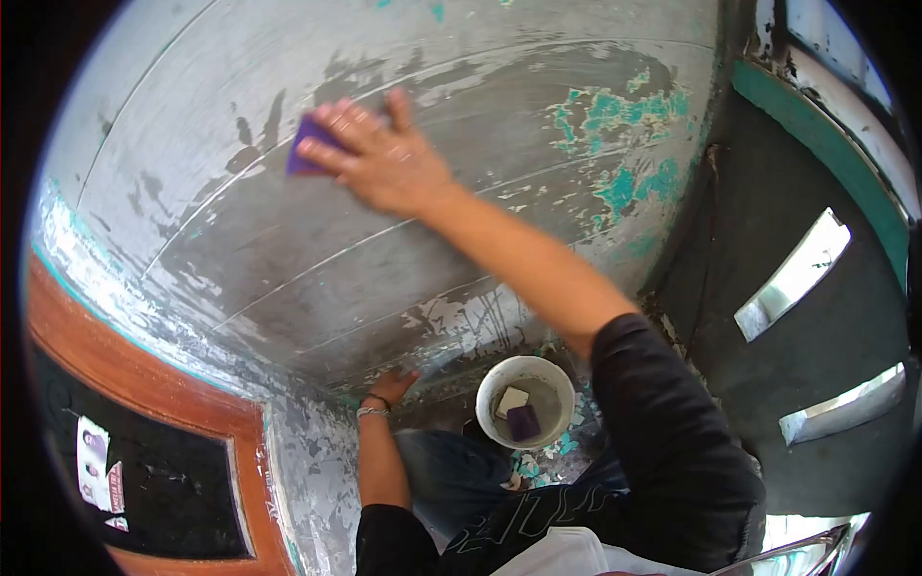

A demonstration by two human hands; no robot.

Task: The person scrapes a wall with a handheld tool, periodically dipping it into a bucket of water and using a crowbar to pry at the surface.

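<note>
My right hand (384, 158) presses a purple sanding pad (305, 154) flat against the wet grey wall (336, 250). Its fingers lie over the pad and the thumb sticks out to the side. Low down, my left hand (392, 386) is at the foot of the wall with its fingers stretched out, holding nothing; a bracelet circles that wrist. Patches of turquoise paint (615, 110) show on the right side of the wall. Between my legs stands a white bucket (488, 379) of cloudy water, with a pale block (512, 401) and a dark purple pad (523, 422) inside.
Turquoise paint flakes (567, 444) litter the floor around the bucket. At left is an orange wooden frame (144, 355) around a dark pane. A dark panel (768, 384) with bright slots stands on the right, close to my right arm.
</note>
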